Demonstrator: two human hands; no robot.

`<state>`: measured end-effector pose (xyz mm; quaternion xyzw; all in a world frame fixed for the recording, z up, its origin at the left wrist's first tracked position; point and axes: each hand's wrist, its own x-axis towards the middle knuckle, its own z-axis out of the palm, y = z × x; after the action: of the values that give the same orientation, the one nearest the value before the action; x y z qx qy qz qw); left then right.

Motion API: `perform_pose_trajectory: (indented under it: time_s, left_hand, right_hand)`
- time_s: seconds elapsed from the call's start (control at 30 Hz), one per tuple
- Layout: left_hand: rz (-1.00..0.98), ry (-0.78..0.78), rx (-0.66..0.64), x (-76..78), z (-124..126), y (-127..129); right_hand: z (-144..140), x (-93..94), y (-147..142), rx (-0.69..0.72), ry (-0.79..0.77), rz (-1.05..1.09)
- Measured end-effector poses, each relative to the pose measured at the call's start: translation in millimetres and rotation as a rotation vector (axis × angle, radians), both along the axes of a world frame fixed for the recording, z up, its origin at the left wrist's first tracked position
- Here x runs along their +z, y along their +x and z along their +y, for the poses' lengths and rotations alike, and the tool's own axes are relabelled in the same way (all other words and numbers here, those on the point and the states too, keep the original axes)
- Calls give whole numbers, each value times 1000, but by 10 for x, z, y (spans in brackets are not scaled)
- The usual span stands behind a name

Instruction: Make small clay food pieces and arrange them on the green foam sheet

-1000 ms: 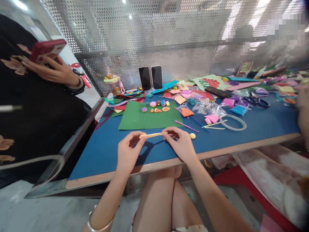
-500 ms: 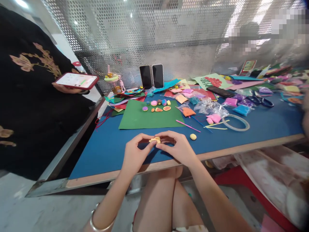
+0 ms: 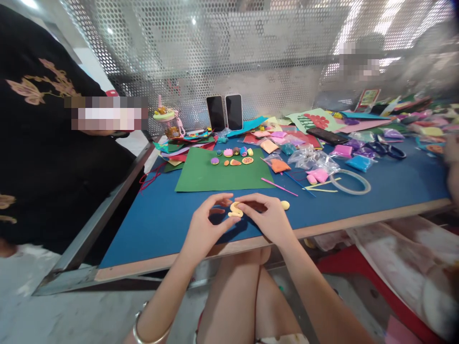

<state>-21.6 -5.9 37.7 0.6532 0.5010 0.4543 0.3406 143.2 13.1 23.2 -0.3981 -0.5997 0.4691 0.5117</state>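
Observation:
Above the front of the blue tabletop [image 3: 161, 220], my right hand [image 3: 271, 220] pinches a pale yellow strip of modelling clay [image 3: 235, 210] that curls in an S shape. My left hand [image 3: 205, 228] is beside it with fingers spread; its thumb tip touches the lower curl. A small yellow clay ball [image 3: 285, 205] rests on the table just behind my right hand, partly covered by it. Beyond my hands lies a green sheet [image 3: 201, 179] bearing several little clay pieces, among them a pizza-like disc [image 3: 247, 161] and a purple-topped one [image 3: 214, 161].
Two phones [image 3: 234, 112] lean against the perforated metal screen. Bagged clay [image 3: 279, 165], a clear ring [image 3: 349, 182], a pink stick [image 3: 278, 187] and scissors [image 3: 392, 151] lie to the right. At left, a person in black [image 3: 43, 157] stands beside the table corner.
The yellow clay, folded between both hands before, now shows as an S-shaped strip. My left fingers have spread away from it, and my right hand has shifted slightly right, towards the ball.

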Motion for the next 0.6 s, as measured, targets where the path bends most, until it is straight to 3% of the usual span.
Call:
perform_pose_trajectory:
  time_s: [0.2, 0.33, 0.53, 0.6]
  left_hand:
    - [-7, 12, 82, -22, -10, 28]
    - [-86, 9, 124, -26, -23, 41]
    - [-333, 42, 414, -49, 26, 9]
    - [-355, 76, 418, -65, 48, -9]
  right_hand:
    - [-19, 9, -10, 161, 11, 8]
    - [-27, -4, -41, 89, -13, 40]
    - [3, -54, -30, -35, -49, 66]
    - [0, -58, -25, -47, -50, 76]
